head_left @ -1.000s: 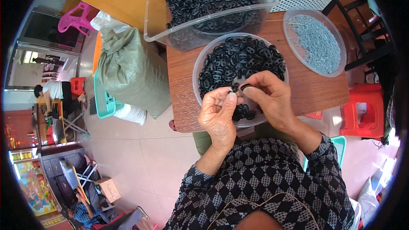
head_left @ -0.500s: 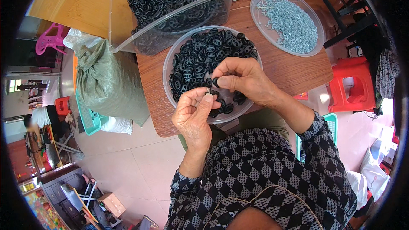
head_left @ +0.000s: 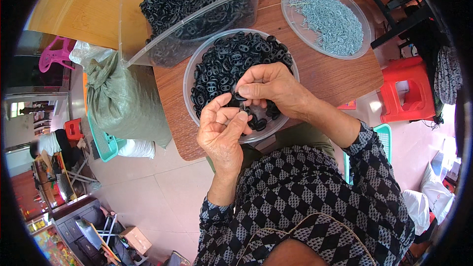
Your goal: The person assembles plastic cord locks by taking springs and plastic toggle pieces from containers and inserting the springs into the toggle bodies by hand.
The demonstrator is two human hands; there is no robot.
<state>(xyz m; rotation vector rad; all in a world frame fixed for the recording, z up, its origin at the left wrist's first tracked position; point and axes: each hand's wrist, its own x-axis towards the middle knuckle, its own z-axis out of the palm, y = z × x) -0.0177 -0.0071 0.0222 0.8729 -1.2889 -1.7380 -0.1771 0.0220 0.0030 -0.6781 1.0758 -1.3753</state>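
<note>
Over a round clear tub of small black oval plastic pieces, many with two holes, both my hands meet. My left hand is closed in a pinch at a small dark piece, mostly covered by the fingertips. Between thumb and finger of my right hand is a black oval piece, held just above the left fingertips. A tiny pale, screw-like bit shows between the two hands, too small to make out surely. Loose black pieces lie in the tub below the fingers.
A rectangular clear bin heaped with the same black pieces stands behind the tub. A round clear lid of silvery screws lies at the table's far right. A tied green sack stands left, a red stool right.
My right hand has moved slightly left and brought its black piece close against the left fingertips. The left hand stays nearly in place. The whole view has shifted a little.
</note>
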